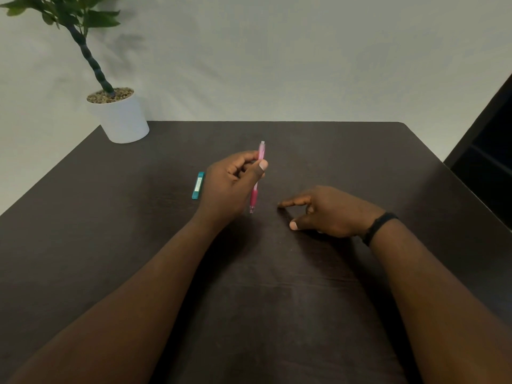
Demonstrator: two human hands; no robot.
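Head view: the left grip (232, 184) is curled round one pink pen (254, 196), thumb on its barrel, holding it tilted above the middle of the counter (360, 151). The right grip (329, 210) holds nothing, forefinger and thumb spread, forefinger tip touching the counter. One teal case (198, 185) lies just left of the left grip; one potted plant (122, 120) stands far left

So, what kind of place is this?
Probably a writing corner in a home or office, against a plain pale wall. A dark table carries a potted plant at its far left corner, and the left hand holds a pink pencil beside a small teal case.
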